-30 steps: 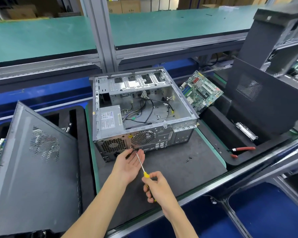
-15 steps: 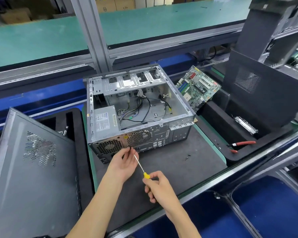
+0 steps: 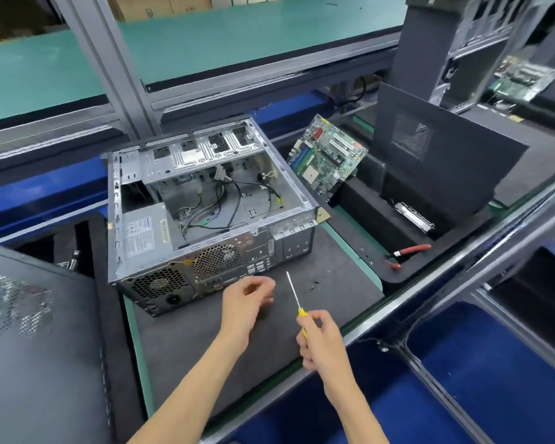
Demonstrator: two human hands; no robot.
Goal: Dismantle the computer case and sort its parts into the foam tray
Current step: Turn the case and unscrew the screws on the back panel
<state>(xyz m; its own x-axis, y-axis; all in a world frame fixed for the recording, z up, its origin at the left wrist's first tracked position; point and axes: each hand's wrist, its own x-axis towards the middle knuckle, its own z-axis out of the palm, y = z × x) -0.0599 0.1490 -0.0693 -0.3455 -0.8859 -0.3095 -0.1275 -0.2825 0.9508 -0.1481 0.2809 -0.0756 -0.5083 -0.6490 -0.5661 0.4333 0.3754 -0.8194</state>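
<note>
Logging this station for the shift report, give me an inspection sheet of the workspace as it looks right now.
Surface: dark mat on a green-edged bench.
Job's things: open computer case, power supply inside; motherboard leaning in the foam tray.
Clutter: red-handled pliers; loose screws on the mat.
Hands: right hand grips the screwdriver; left hand blurred, fingers curled, contents unclear.
Cables: loose wiring inside the case.
Surroundings: grey side panels, conveyor frame.

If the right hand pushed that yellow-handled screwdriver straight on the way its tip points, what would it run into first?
Probably the computer case: the right hand aims the screwdriver up and slightly left, toward the case's rear panel near its right end. Only bare mat lies between, though depth is hard to judge.
</note>
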